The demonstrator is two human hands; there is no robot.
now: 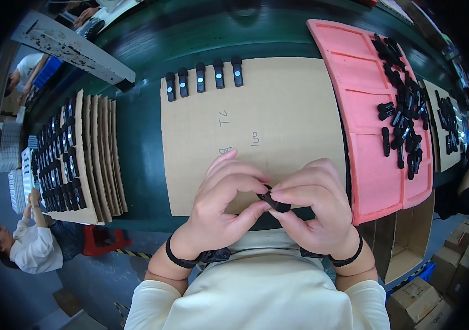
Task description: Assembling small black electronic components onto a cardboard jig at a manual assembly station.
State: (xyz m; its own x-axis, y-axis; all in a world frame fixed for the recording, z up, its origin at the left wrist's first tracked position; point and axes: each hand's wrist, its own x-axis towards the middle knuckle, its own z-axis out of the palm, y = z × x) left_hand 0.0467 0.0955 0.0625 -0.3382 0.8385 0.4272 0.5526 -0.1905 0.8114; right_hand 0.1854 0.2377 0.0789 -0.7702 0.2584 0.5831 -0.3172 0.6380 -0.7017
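Observation:
My left hand (pixel 221 198) and my right hand (pixel 319 201) meet over the near edge of a cardboard sheet (pixel 295 115). Between their fingertips they pinch a small black microphone (pixel 278 205), whose ends are partly covered by the fingers. Both thumbs press on it from the near side. Along the sheet's far left edge, several similar black microphones (pixel 201 78) stand in a row, each with a rounded dark top and a pale round spot on its body.
To the right, a pink foam tray (pixel 363 165) bears a loose heap of black microphones (pixel 407 102). Stacked cardboard sheets (pixel 102 159) at left carry rows of them. A metal beam (pixel 72 47) crosses the far left. Another person (pixel 31 247) sits beyond the left stack. Cartons (pixel 416 300) stand lower right.

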